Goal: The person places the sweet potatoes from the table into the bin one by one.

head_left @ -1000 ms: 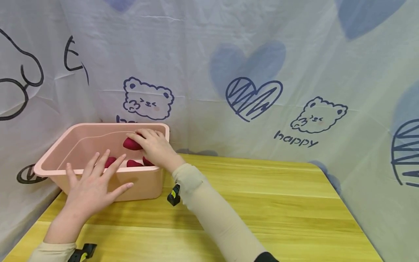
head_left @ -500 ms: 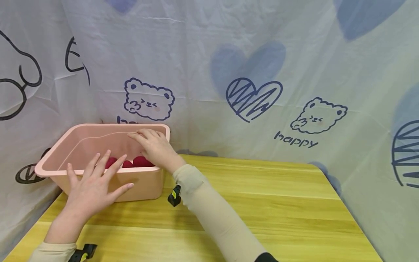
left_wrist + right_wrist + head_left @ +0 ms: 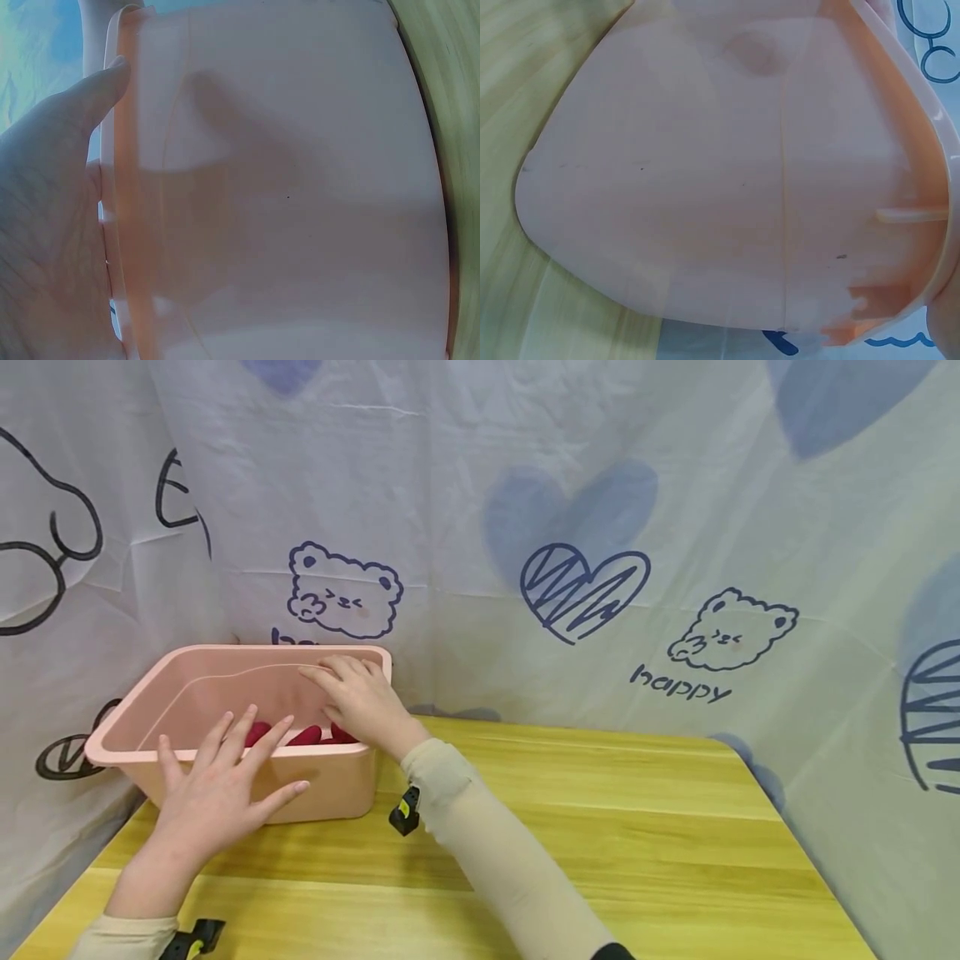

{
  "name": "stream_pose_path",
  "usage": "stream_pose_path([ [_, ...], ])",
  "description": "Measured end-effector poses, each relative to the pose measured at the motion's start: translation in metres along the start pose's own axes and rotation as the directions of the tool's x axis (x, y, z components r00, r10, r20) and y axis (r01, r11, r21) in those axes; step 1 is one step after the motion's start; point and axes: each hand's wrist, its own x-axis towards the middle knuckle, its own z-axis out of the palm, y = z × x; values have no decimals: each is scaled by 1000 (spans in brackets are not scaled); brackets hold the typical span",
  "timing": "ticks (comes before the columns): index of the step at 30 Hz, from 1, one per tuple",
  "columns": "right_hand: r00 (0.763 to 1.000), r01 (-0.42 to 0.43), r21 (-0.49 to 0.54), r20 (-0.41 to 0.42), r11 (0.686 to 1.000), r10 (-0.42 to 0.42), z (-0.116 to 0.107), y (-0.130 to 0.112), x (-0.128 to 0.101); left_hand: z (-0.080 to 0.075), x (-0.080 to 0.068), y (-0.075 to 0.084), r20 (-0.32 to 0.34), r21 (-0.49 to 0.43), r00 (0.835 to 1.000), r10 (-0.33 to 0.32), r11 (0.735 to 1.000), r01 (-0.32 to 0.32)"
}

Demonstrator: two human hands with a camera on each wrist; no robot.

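A pink plastic bin [image 3: 150, 681] stands at the left of the table. Several smooth, dark red rounded things [image 3: 305, 737] lie inside it, partly hidden by the front rim and the hands; their kind cannot be told. My left hand [image 3: 213, 793] lies at the front rim with its fingers spread, the fingertips reaching over the opening. Over the right end of the bin is my right hand [image 3: 363, 697], fingers loosely bent above the red things, with nothing seen in them. In the left wrist view, the left thumb [image 3: 109, 86] lies against the rim.
The table [image 3: 600, 827] has a yellow wood-grain top. Behind it and at its sides hangs a pale cloth [image 3: 465, 527] printed with hearts and bears. The bin's far side stands close to this cloth.
A second ago my right hand held one red thing above the bin. It has let go, and the thing has dropped among the others, which have shifted. My left hand stays in place.
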Motion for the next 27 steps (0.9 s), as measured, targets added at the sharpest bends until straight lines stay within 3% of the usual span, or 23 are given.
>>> stream_pose_path([
  [7, 999, -51, -64, -19, 997, 50, -1, 1, -1, 0, 0, 0, 2, 0, 1000, 1, 1000, -1],
  [15, 995, -101, -65, -5, 993, 101, -2, 3, -4, -1, 0, -1, 5, 4, 1000, -1, 1000, 1],
  [27, 987, -157, -80, 8, 984, 158, -7, 11, -28, 1, 0, -1, 11, 10, 1000, 0, 1000, -1],
])
